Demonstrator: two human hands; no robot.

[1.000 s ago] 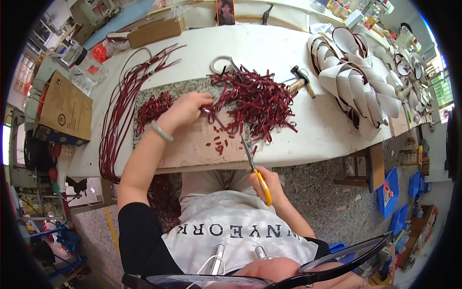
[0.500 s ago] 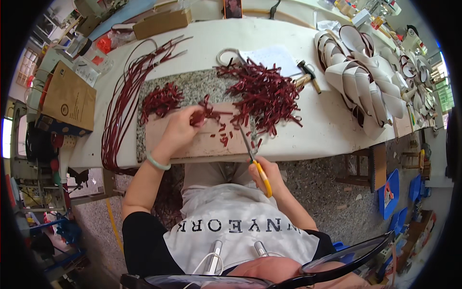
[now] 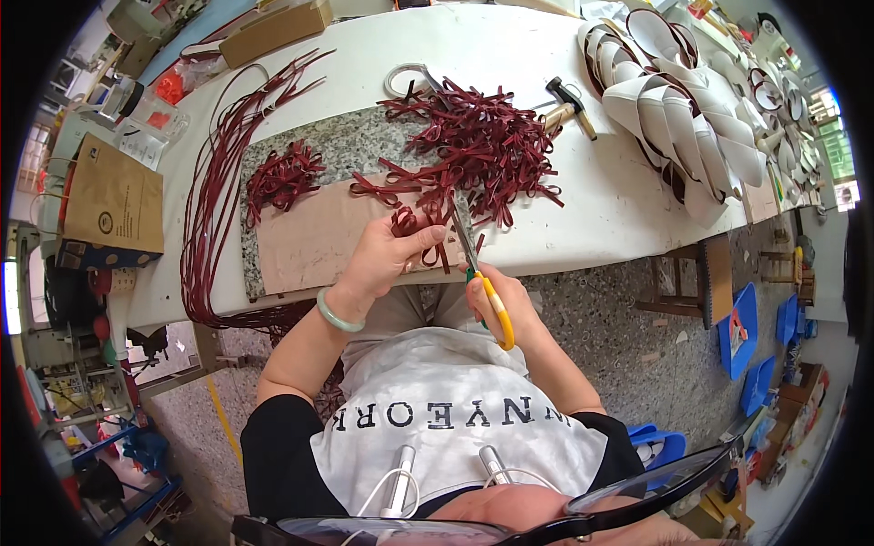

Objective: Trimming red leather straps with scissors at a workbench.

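My left hand (image 3: 390, 252), with a pale green bangle on its wrist, pinches several dark red strip loops (image 3: 405, 221) over the pinkish board (image 3: 309, 238). Yellow-and-green-handled scissors (image 3: 494, 309) are in my right hand (image 3: 510, 293). Their blades point away from me, right beside the strip ends at my left fingers; whether they touch a strip I cannot tell. Just beyond lies a big heap of dark red looped strips (image 3: 487, 141). A smaller heap of loops (image 3: 284, 177) sits at the left on a speckled stone slab (image 3: 350, 141).
Long dark red strips (image 3: 205, 196) hang over the table's left front edge. A hammer (image 3: 572, 102) lies right of the big heap. White curved pieces (image 3: 678, 127) are stacked at the right. A brown paper bag (image 3: 116, 196) stands at the far left, a cardboard box (image 3: 278, 32) at the back.
My left hand has come right and nearer to me, bringing strip loops up to the scissor blades. The scissors stay in my right hand. The whole view has shifted slightly.
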